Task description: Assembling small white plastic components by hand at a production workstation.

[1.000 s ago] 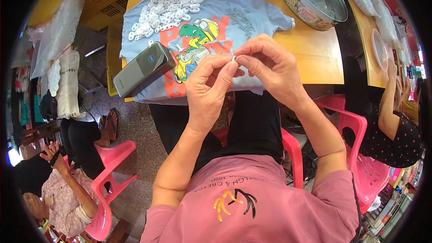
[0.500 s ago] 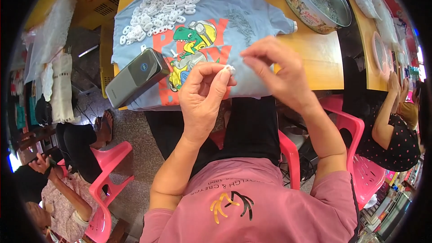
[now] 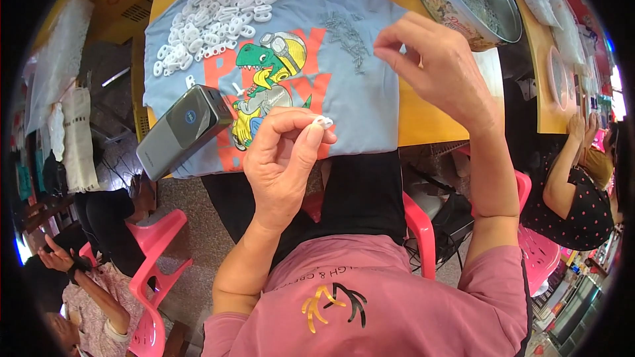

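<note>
Between the thumb and forefinger of my left hand (image 3: 281,158) is a small white plastic piece (image 3: 322,121) with a rounded opening. My right hand (image 3: 440,69) is raised over the right side of the blue shirt (image 3: 370,109). Its thumb and forefinger come together, and whatever may be between them is too small to make out. Thin small metal pins (image 3: 347,36) lie scattered on the shirt, nearest to that hand. A heap of white plastic pieces (image 3: 211,20) covers the shirt's upper left, each with oval openings. The shirt has a printed dinosaur in a helmet.
A grey power bank (image 3: 185,132) rests at the shirt's left edge. Beyond my right hand, a round tin (image 3: 456,23) holds many small metal pieces on the yellow table (image 3: 433,133). People sit on both sides, and pink chairs (image 3: 155,238) stand around.
My right hand has moved up and right, away from my left hand toward the loose pins. My left hand still grips the white piece, now slightly lower and farther left.
</note>
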Demonstrator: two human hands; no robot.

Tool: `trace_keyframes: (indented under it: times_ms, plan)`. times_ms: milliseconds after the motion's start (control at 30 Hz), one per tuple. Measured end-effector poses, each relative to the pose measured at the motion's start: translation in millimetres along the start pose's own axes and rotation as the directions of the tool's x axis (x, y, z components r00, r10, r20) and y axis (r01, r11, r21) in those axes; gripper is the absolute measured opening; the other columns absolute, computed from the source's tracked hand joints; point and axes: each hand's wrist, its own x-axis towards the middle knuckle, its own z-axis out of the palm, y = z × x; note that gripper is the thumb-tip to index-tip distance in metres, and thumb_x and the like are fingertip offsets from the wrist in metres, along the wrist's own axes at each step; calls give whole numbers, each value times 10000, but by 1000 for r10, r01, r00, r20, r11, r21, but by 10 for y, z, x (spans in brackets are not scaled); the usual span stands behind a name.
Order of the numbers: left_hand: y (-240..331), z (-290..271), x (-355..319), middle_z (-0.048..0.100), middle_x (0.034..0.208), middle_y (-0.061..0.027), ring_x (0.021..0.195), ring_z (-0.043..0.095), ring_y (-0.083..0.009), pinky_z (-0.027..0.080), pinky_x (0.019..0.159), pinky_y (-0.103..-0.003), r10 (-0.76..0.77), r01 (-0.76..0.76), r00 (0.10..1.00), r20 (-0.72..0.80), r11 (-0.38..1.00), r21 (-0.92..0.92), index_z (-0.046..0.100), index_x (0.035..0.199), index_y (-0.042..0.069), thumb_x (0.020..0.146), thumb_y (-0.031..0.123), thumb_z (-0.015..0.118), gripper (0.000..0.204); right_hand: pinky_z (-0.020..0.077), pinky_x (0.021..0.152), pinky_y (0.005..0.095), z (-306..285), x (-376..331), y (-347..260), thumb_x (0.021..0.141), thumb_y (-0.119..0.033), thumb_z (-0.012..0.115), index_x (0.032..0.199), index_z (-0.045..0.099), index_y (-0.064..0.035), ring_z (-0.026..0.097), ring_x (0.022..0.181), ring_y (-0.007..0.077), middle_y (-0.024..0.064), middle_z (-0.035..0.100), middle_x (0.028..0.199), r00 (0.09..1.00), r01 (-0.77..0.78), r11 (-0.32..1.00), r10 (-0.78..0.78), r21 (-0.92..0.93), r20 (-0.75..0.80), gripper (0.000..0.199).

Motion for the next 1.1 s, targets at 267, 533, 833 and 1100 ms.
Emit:
trace_keyframes:
  times_ms: [267,533,833,1100]
  plan:
    - [-4,-25,15,593,976,-93,821,624,-131,513,728,-249,17,-17,999,39,1000,8,599,1014,-27,927,-39,577,90,474,603,333,78,-220,-37,824,-70,694,889,668,-37,599,685,255,77,598,818,994,34,999,-31,-21,103,78]
    - [-18,-11,10,588,975,-97,817,623,-131,511,726,-247,35,-37,998,46,998,41,599,1015,-27,921,-52,578,99,480,610,346,253,-238,-66,794,-90,725,869,676,-51,604,693,248,72,596,810,998,27,999,-30,-41,-63,98]
    - [-8,-24,-3,587,978,-94,818,623,-128,515,723,-243,22,-24,999,40,998,59,599,1014,-26,924,-48,576,95,482,608,351,285,-276,-116,780,-93,735,835,651,-60,604,699,244,70,592,805,998,65,996,-66,-67,-19,105]
    - [-19,-19,2,596,972,-90,812,622,-126,516,719,-242,45,-46,998,33,998,46,602,1005,-26,928,-36,580,80,483,599,339,278,-325,-112,802,-88,721,868,662,-57,605,688,245,70,591,812,999,-1,999,-1,-43,-49,94]
